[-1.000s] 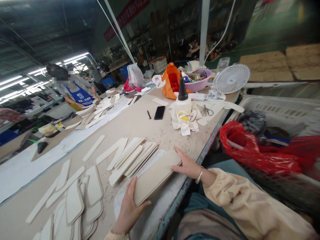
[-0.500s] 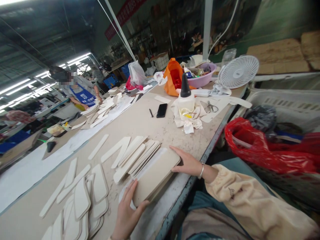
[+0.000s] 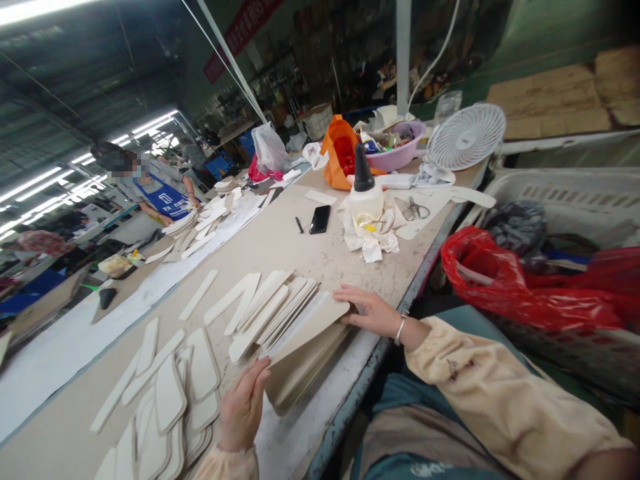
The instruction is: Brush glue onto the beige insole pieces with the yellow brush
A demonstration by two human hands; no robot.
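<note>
Near the table's front edge lies a stack of beige rounded boards (image 3: 305,373). The top board (image 3: 327,315) is tilted, its near long side raised off those beneath. My left hand (image 3: 245,402) is closed at the board's left end, fingers close together at its corner. Around the opposite end, my right hand (image 3: 367,311) is closed, with the thumb partly hidden. Just behind the stack are narrow cream strips (image 3: 287,313), overlapping in rows. More rounded cream pieces (image 3: 170,393) lie in a loose pile left of my left hand.
Farther back are a phone (image 3: 320,219), a white bottle with a black nozzle (image 3: 367,197) on crumpled paper, scissors (image 3: 415,209) and a white fan (image 3: 467,138). A red bag (image 3: 525,287) lies in a crate at right. Across the table stands a person in a blue apron (image 3: 167,198).
The top board has gone from lying flat on the stack to tilting, near side up. My left hand's fingers have drawn together at its end. The view has shifted slightly.
</note>
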